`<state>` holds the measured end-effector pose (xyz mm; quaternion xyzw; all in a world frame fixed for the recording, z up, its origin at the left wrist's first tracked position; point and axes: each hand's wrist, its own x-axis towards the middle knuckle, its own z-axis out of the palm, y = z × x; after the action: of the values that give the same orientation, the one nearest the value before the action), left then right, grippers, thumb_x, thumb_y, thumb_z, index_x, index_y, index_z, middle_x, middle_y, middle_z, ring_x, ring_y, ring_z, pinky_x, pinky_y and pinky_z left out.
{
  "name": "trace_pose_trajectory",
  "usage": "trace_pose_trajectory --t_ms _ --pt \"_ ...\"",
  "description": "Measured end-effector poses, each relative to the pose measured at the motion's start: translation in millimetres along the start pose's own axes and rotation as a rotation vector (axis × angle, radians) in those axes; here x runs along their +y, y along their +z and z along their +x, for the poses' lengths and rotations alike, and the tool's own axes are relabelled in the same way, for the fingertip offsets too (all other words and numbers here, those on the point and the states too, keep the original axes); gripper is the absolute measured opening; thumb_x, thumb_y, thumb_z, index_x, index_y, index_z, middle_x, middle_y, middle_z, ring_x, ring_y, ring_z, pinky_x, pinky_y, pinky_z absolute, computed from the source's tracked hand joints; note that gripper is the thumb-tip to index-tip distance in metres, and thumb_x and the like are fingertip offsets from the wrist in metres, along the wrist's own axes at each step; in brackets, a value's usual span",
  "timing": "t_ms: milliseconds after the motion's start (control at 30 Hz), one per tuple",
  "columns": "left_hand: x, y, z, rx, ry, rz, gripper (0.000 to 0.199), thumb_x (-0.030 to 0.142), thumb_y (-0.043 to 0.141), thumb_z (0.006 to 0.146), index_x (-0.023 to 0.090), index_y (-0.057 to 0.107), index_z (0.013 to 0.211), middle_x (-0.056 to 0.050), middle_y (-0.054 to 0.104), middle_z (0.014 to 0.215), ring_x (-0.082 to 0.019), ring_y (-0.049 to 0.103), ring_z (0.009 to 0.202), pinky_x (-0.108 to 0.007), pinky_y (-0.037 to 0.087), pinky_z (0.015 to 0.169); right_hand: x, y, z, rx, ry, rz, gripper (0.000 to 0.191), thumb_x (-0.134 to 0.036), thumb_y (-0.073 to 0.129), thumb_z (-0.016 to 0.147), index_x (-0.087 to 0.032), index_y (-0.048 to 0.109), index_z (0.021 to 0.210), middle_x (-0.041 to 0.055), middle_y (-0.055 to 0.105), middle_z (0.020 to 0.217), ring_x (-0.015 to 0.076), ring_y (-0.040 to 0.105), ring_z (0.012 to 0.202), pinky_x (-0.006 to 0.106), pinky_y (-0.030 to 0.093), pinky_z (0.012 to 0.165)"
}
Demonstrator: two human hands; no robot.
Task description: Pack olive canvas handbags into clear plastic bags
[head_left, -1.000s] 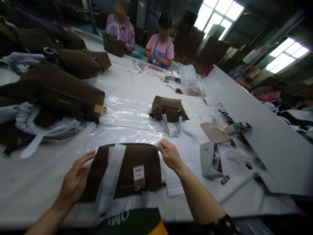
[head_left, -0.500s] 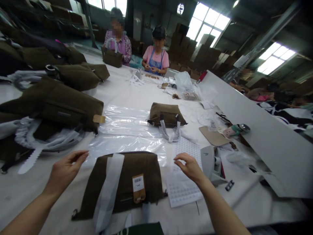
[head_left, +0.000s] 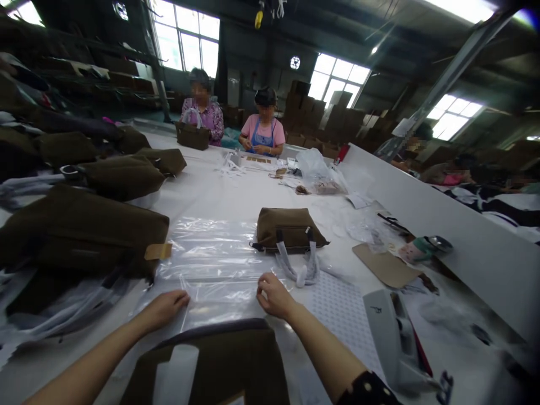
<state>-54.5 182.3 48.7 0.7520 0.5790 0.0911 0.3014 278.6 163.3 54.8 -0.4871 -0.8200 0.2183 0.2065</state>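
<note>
A clear plastic bag (head_left: 211, 264) lies flat on the white table ahead of me, shiny and wrinkled. My left hand (head_left: 169, 308) is closed in a pinch on its near left part, where a crease runs down from the fingertips. On the near right side, my right hand (head_left: 273, 295) has its fingers curled together on the plastic. Just below both hands lies an olive-brown handbag (head_left: 236, 360), with a pale wrapping strip (head_left: 179, 371) across it; its lower part is cut off by the frame. A smaller brown handbag (head_left: 284, 228) with wrapped handles rests beyond my right hand.
Several brown handbags (head_left: 97, 225) pile up on the left. To the right are a printed sheet (head_left: 341, 309), a grey tape dispenser (head_left: 392, 337), a cardboard piece (head_left: 386, 267) and a bottle (head_left: 424, 248). A white board (head_left: 405, 205) edges the table. Two people work at the far end.
Both hands have moved forward and inward, from beside the near handbag onto the plastic bag, and closed on it. The view has tilted up, so the near handbag sits lower in frame.
</note>
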Motion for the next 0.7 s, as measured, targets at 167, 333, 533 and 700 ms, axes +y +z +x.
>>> trace_pose_trajectory --t_ms 167,333,533,700 --pt "22 -25.2 1 0.148 -0.042 0.028 0.038 0.054 0.031 0.083 0.021 0.047 0.079 -0.002 0.058 0.074 -0.022 0.057 0.074 -0.031 0.042 0.067 -14 -30 10 -0.028 0.026 0.027 0.021 -0.013 0.042 0.083 -0.017 0.052 0.101 0.0036 0.063 0.085 0.0149 0.058 0.077 0.027 0.045 0.073" --pt "44 -35.0 -16 0.216 0.169 0.118 0.022 0.032 0.052 0.076 0.022 0.053 0.096 -0.006 0.062 0.094 -0.026 0.059 0.092 -0.037 0.04 0.083 -26 -46 0 -0.346 0.046 -0.068 0.023 -0.017 0.074 0.054 -0.025 0.062 0.072 -0.0069 0.059 0.057 0.0151 0.057 0.057 0.024 0.042 0.056" --pt "83 -42.4 5 0.319 0.129 0.047 0.029 0.032 0.027 0.09 0.025 0.054 0.083 -0.005 0.069 0.079 -0.021 0.067 0.08 -0.031 0.048 0.068 -63 10 44 0.153 0.15 0.133 0.053 -0.019 0.078 0.047 -0.023 0.056 0.095 0.0017 0.066 0.087 0.0205 0.063 0.078 0.027 0.048 0.069" --pt "110 -49.8 10 0.362 0.104 0.134 0.032 0.049 0.058 0.071 0.03 0.054 0.096 -0.007 0.07 0.075 -0.031 0.068 0.079 -0.037 0.05 0.064 -77 37 87 0.349 0.038 0.074 0.024 -0.007 0.054 0.059 -0.024 0.056 0.077 -0.0006 0.065 0.069 0.021 0.063 0.067 0.027 0.046 0.061"
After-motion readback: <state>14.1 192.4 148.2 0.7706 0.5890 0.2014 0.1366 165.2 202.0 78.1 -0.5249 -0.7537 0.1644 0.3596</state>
